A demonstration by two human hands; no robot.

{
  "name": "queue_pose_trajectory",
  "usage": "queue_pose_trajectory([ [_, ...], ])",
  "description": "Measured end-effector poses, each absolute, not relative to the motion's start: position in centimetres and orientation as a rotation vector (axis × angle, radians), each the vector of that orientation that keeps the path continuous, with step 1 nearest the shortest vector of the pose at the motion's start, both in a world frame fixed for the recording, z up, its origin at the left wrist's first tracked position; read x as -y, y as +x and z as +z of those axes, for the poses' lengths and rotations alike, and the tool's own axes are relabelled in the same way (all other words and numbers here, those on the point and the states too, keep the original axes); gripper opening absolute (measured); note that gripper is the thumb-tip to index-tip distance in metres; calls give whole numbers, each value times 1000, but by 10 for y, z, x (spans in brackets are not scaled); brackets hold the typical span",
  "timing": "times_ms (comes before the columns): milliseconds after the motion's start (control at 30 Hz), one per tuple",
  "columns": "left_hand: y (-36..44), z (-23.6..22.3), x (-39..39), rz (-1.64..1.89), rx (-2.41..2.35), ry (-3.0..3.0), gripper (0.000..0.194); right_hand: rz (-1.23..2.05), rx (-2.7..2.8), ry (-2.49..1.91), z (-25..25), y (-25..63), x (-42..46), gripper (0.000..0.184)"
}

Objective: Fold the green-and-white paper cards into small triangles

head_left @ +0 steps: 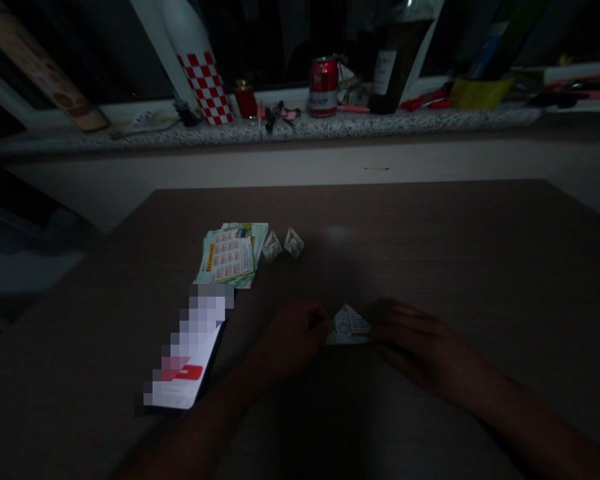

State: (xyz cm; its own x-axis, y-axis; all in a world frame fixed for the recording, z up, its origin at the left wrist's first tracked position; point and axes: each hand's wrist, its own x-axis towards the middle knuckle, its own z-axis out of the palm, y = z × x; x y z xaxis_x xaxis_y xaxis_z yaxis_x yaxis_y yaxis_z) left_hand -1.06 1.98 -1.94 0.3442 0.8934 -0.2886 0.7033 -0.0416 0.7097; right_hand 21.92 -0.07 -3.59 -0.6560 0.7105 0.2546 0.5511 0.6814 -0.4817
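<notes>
A small printed paper, folded to a triangle with its point away from me, lies between my hands. My left hand is closed with thumb and forefinger pinching its left corner. At the right corner, my right hand grips the paper between thumb and fingers, the other fingers fairly straight. Dim light blurs the fingertips. Beyond my left hand stand two small folded paper pieces, beside a loose stack of printed paper cards.
A lit phone with a partly blurred screen lies left of my left forearm. Along the granite sill behind the wooden table stand a red can, a checked bottle, a dark tube and a yellow container.
</notes>
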Motion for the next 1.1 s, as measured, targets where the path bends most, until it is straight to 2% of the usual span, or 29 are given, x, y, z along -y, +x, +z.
queue_pose_trajectory([
  [167,-13,-19,-13,179,-1507,2123,18,545,2503,-968,-35,218,1,15],
  [333,-13,-12,-10,214,-1239,2348,18,583,2496,-961,-35,217,3,14],
  [433,-13,-10,-8,173,-1150,2370,22,638,2473,-987,-36,218,4,13],
  [600,-11,-11,-6,192,-1218,2361,11,642,2412,-1037,-38,219,2,13],
  [800,-9,-13,-8,258,-1268,2359,7,585,2358,-1098,-40,216,-1,12],
  [1100,-9,-22,-11,368,-1241,2294,12,550,2368,-1042,-42,211,-2,10],
])
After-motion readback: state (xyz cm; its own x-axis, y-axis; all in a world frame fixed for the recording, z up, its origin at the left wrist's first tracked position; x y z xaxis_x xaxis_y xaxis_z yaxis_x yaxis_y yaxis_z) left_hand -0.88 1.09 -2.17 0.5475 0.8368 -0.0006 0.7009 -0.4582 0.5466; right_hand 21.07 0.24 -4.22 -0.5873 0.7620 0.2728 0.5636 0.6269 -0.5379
